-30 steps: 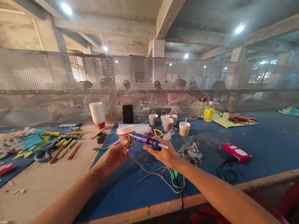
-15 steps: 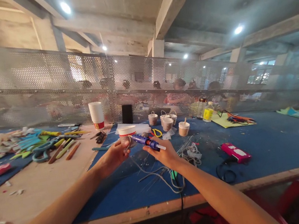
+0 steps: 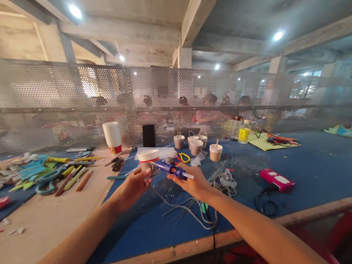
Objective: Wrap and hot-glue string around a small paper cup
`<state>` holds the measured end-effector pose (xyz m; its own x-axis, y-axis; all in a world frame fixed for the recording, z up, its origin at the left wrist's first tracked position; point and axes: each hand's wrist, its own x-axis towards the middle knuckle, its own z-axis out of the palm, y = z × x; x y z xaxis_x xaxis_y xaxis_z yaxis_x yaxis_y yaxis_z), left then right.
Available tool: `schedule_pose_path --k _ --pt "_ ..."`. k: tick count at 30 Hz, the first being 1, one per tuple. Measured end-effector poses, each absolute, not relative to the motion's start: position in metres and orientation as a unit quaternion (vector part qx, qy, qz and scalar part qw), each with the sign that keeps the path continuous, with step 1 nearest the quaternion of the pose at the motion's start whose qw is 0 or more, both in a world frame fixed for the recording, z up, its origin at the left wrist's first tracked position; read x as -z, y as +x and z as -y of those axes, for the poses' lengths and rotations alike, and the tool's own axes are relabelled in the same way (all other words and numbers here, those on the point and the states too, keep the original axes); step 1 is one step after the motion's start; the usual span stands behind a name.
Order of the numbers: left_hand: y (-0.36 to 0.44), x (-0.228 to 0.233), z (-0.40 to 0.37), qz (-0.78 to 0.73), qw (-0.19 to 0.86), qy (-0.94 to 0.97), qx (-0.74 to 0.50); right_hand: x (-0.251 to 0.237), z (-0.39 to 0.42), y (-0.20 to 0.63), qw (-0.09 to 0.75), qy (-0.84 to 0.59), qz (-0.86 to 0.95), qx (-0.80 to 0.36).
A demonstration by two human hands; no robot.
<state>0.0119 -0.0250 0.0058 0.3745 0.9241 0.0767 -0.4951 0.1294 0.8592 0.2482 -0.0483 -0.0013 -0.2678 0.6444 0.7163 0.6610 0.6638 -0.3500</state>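
My left hand (image 3: 138, 181) is closed on a paper cup (image 3: 148, 156) with a white rim and a red band; grey cord is wrapped round its lower part. A loose tail of the cord (image 3: 189, 208) trails from the cup over the blue mat. In my right hand (image 3: 192, 181) is a blue glue gun (image 3: 171, 168), with a clear glue stick poking out of its back end. Its nozzle points left, at the side of the cup; whether it touches cannot be made out. A dark cable hangs below my right hand over the table edge.
Several small cord-wrapped cups (image 3: 196, 146) stand behind my hands, near yellow-handled scissors (image 3: 184, 157). A stack of white cups (image 3: 112, 138) is at the back left, by tools and coloured scraps. A pink device (image 3: 276, 179) lies on the right. A perforated screen (image 3: 155, 90) bounds the table's back.
The view has shifted very slightly. Both hands keep their hold on the cup and the glue gun, with hardly any movement.
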Motion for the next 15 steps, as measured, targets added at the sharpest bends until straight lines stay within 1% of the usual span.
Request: schedule_pose_path --k 6,15 --pt "0.0129 -0.0059 0.0250 -0.253 0.700 0.440 -0.502 -0.0001 0.0496 0.2476 0.440 -0.416 0.795 -0.006" --pt "0.0116 -0.0038 0.0237 -0.265 0.697 0.440 -0.500 -0.0018 0.0507 0.2485 0.423 -0.427 0.799 0.020"
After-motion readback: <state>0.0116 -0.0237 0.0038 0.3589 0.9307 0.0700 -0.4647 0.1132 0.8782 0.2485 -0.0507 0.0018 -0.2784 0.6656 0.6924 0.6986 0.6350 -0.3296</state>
